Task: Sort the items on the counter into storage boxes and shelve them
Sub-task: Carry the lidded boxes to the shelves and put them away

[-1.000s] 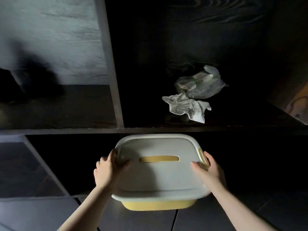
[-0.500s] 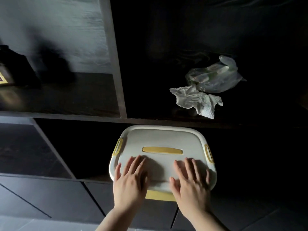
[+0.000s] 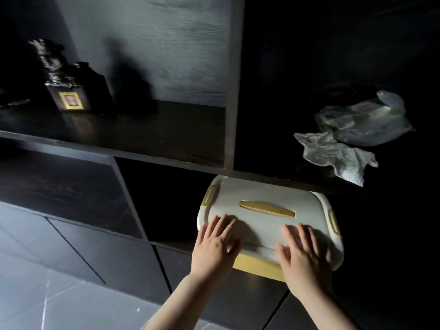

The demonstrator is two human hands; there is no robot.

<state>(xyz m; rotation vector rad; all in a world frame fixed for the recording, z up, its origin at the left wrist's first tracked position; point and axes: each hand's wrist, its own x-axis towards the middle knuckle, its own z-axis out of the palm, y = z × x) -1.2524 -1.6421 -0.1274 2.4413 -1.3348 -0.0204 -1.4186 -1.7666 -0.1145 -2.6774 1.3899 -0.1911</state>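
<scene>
The tall dark wood-grain shelving unit (image 3: pixel 228 96) fills the view, and the yellow plastic storage box with a white lid (image 3: pixel 266 210) now sits part-way into its lower compartment, the far edge of the lid tucked under the shelf board above while the near yellow wall still overhangs the cabinet front. A second ago both hands gripped the box by its short sides; half a second ago they had moved to the lid, and they lie there now. The left hand (image 3: pixel 215 248) and right hand (image 3: pixel 306 256) rest flat on the near part of the lid, fingers straight and spread, clasping nothing, so the carry has given way to a push and the shelving step looks nearly done. Clearance between lid and board seems slim, though the compartment is too dark to judge its depth or side room. On the shelf above, right bay, a translucent crumpled plastic bag (image 3: pixel 364 120) lies touching a crumpled white paper towel (image 3: pixel 338 156); in the left bay stands a dark glossy figurine on a square base (image 3: pixel 64 86), well apart from the box.
</scene>
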